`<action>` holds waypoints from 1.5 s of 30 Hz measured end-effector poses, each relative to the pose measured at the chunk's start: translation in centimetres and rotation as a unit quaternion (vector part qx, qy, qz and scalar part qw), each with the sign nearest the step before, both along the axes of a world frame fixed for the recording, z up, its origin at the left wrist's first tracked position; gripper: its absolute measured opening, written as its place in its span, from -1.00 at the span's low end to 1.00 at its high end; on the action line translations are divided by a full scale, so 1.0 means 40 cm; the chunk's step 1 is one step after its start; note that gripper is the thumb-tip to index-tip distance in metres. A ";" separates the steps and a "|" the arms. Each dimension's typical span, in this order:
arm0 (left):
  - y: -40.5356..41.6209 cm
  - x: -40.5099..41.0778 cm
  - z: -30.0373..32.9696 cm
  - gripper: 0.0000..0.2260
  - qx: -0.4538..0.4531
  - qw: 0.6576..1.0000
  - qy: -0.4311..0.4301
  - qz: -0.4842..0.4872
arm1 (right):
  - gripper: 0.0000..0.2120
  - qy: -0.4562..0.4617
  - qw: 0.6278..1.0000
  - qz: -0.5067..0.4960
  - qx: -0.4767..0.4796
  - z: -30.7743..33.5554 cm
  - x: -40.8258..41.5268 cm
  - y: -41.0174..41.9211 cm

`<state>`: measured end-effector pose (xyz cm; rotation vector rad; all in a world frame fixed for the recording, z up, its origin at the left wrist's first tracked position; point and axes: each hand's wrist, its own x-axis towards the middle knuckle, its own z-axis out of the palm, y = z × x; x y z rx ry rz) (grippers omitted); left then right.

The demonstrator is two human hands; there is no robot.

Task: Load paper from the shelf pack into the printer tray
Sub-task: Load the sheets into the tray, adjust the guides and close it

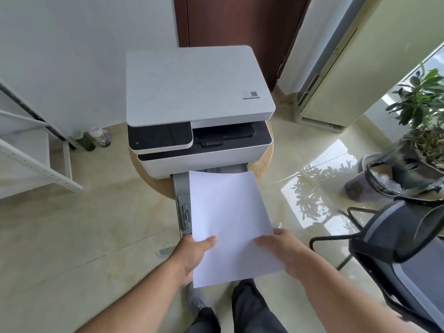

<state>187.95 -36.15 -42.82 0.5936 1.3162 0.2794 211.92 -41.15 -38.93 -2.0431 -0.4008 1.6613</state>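
1. Paper (230,219) first: it's a white stack, held flat and a bit skewed, with its far edge right at the printer's front slot and its near end sticking out toward me over my legs.
2. My left hand (192,255) pinches the near left edge, thumb on top, fingers underneath where I can't see them.
3. My right hand (286,251) does the same on the near right edge, thumb lying across the top of the sheet.
4. Under the paper is the grey pulled-out tray (182,207), only showing along the left side, with a sliding guide clip on it. Can't tell if the paper actually touches the tray floor.
5. That tray comes out of the white printer (199,92), lid closed, black control panel at front left.
6. Printer sits on a round wooden table (156,186), only its rim peeking out.
7. Further out: white metal shelf (36,164) on my left, a couple of bottles (99,137) on the floor by the wall, black office chair (396,239) on my right, potted plant (422,109) behind it.
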 end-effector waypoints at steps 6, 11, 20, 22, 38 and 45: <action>0.042 0.004 -0.044 -0.86 -0.034 0.999 -0.010 0.034 | -0.80 0.014 0.999 -0.050 -0.009 -0.042 -0.003 0.026; 0.069 0.011 -0.083 -0.77 -0.054 0.997 -0.025 0.047 | -0.82 0.121 0.972 -0.200 -0.003 -0.069 -0.019 0.003; 0.099 0.024 -0.102 -0.73 -0.076 0.992 -0.045 0.087 | -0.87 0.123 0.966 -0.228 -0.006 -0.116 -0.088 -0.008; 0.098 0.014 -0.108 -0.73 -0.071 0.992 -0.039 0.099 | -0.90 0.118 0.967 -0.226 -0.003 -0.127 -0.099 0.005; 0.096 -0.029 -0.149 -0.84 -0.033 0.995 0.067 0.067 | -0.78 0.076 0.972 -0.219 -0.026 -0.244 -0.105 0.153; 0.113 -0.009 -0.158 -0.95 -0.019 0.991 0.102 0.084 | -0.81 0.055 0.973 -0.214 -0.058 -0.271 -0.109 0.190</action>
